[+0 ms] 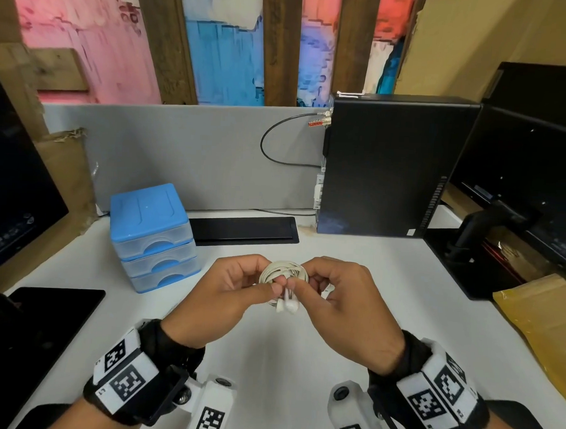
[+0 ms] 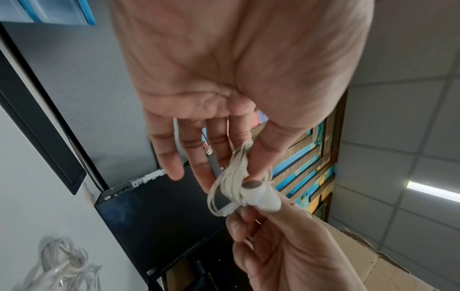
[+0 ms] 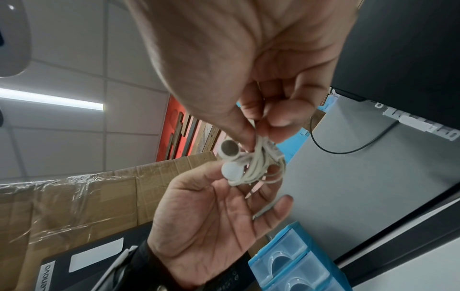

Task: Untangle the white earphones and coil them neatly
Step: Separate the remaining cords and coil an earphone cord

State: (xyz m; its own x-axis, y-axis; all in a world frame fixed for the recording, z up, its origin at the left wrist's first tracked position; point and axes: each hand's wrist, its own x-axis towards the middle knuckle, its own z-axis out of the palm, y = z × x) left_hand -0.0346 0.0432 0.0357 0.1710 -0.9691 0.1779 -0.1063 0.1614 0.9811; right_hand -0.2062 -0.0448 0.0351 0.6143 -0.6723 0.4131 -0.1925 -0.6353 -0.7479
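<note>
We hold the white wired earphones (image 1: 284,285) in the air above the white bench (image 1: 302,349), between both hands and a little in front of us. The cord is wound into a small round bundle of several loops, and the two smooth white earbuds (image 1: 288,306) hang together at its lower edge. Our left hand (image 1: 221,295) pinches the bundle between thumb and forefinger from the left side; in the left wrist view its other fingers (image 2: 174,167) lie fairly straight behind the loops (image 2: 229,181), and one earbud (image 2: 261,195) sits at the thumb tip. Our right hand (image 1: 346,300) grips the same bundle from the right, thumb and forefinger closed on the cord just above the earbuds, with the remaining fingers curled in; the right wrist view shows both earbuds (image 3: 230,157) side by side against the wound cord (image 3: 261,163). To the left on the bench stands a small blue plastic drawer unit with three clear drawers (image 1: 152,238), well apart from the hands. Behind it runs a grey partition panel (image 1: 187,153), and a black desktop computer tower (image 1: 392,166) stands upright at the right. A flat black slab (image 1: 242,229) lies near the partition, and a dark tablet-like panel (image 1: 57,306) lies at the left edge. A yellow padded envelope (image 1: 541,323) lies at the far right.
</note>
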